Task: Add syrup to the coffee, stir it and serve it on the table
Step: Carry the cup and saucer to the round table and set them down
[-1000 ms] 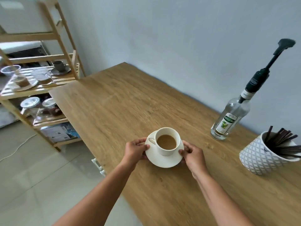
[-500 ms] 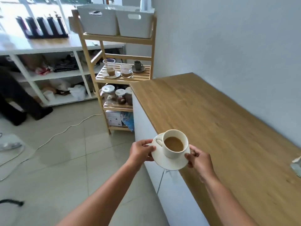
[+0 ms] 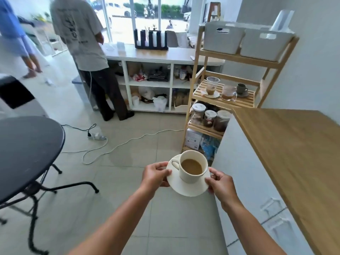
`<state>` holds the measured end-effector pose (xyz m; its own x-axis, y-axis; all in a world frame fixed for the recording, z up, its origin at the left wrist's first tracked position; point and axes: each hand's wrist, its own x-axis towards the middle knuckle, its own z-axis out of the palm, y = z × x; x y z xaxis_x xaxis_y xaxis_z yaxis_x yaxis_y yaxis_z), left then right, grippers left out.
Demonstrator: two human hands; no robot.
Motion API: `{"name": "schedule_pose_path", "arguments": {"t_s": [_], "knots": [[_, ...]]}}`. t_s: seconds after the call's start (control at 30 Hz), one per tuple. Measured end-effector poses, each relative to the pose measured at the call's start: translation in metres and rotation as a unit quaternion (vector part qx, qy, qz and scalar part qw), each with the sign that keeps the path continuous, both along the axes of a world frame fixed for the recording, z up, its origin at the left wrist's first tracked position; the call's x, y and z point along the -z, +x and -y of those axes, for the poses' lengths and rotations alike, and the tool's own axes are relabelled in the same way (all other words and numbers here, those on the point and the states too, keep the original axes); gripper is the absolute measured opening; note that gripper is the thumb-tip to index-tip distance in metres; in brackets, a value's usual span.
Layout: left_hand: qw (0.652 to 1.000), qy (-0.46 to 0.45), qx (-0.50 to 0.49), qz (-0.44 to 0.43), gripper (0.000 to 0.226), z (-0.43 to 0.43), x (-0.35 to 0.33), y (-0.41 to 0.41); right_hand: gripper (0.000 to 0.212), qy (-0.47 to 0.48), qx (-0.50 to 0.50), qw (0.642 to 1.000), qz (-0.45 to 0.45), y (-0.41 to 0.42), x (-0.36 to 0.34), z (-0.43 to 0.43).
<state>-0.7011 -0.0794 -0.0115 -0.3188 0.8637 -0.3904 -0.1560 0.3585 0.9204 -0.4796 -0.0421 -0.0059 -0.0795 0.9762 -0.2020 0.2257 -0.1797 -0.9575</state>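
A white cup of milky coffee (image 3: pixel 192 166) stands on a white saucer (image 3: pixel 184 187), held in the air above the tiled floor, left of the wooden counter (image 3: pixel 294 153). My left hand (image 3: pixel 155 174) grips the saucer's left rim and my right hand (image 3: pixel 219 183) grips its right rim. The cup's handle points left, and the cup leans slightly. A round dark table (image 3: pixel 27 150) stands at the left. The syrup bottle is out of view.
A wooden shelf rack (image 3: pixel 226 102) with jars, cups and white bins stands ahead by the counter's end. Cables and a power strip (image 3: pixel 96 137) lie on the floor. A person (image 3: pixel 88 57) stands at a white counter further back; another is at far left.
The cup and saucer were lifted off the wooden counter and carried left, out over the floor. My view has swung left, so the dark round table and the room now show.
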Motion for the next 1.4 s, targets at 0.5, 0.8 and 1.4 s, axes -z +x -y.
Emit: {"name": "schedule_pose_path", "arguments": {"t_s": [0.5,0.8,1.4], "knots": [[0.966,-0.009,-0.259,-0.010,0.030,0.066,0.005,-0.210,0.047,-0.032,-0.256,0.966,-0.020,-0.261,0.010,-0.045],[0.911,-0.018,-0.412,-0.007,0.027,0.064,0.008,-0.313,0.050,-0.031,-0.398,0.917,-0.011,-0.416,0.011,-0.091],[0.820,-0.006,-0.572,0.035,0.025,0.068,0.027,-0.478,0.044,-0.020,-0.574,0.818,0.036,-0.663,0.026,-0.120]]}}
